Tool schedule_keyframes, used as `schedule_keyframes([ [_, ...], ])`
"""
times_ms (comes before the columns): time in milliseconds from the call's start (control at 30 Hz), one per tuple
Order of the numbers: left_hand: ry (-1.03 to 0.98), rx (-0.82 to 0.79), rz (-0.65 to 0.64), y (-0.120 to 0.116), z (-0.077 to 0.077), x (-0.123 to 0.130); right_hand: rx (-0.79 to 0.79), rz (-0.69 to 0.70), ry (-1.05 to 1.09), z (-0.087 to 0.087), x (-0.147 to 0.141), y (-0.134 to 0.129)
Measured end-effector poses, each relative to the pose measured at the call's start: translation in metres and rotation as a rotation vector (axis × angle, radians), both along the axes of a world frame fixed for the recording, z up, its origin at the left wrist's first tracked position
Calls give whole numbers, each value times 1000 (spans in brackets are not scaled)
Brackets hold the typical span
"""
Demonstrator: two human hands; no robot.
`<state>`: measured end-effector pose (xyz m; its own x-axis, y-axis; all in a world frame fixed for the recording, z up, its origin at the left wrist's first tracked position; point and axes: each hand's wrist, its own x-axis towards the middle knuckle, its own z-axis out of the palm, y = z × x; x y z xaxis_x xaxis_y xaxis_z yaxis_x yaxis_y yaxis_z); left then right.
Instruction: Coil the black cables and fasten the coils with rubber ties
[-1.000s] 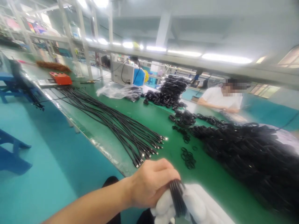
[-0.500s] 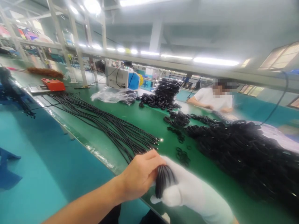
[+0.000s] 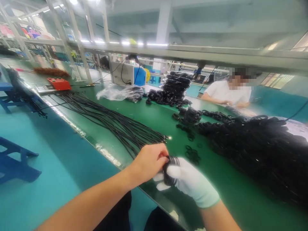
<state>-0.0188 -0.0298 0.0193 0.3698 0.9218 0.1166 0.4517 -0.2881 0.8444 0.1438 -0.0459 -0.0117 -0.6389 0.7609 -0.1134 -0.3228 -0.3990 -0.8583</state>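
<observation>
Over the near edge of the green table, my right hand [image 3: 186, 176], in a white glove with a pale green cuff, is closed round a bundle of black rings [image 3: 170, 176] stacked side by side. Whether they are separate rings or loops of one coil cannot be told. My bare left hand [image 3: 152, 162] has its thumb and fingers pinched together at the bundle's upper left edge, touching it. Just beyond that hand lie the ends of long black cables [image 3: 115, 122] with shiny metal tips, spread along the table [image 3: 134, 114].
A large heap of black rings [image 3: 255, 157] fills the right side. Loose rings [image 3: 192, 155] and a taller stack [image 3: 176, 85] lie farther back. A red device [image 3: 59, 84], a grey-blue machine [image 3: 127, 73] and a clear plastic bag [image 3: 110, 93] stand behind. Across the table sits a person [image 3: 225, 93].
Both hands and the bundle have moved slightly up in the picture. My left hand now pinches the bundle's upper edge instead of lying over its side. The view has shifted.
</observation>
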Motion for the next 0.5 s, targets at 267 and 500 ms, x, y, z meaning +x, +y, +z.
schedule_keyframes([
  [267, -32, -116, 74, 1, -13, 5, 73, -59, -32, -7, -4, -1],
  [500, 111, -74, 37, 5, -19, 2, 92, -1, -142, 0, -12, -5],
])
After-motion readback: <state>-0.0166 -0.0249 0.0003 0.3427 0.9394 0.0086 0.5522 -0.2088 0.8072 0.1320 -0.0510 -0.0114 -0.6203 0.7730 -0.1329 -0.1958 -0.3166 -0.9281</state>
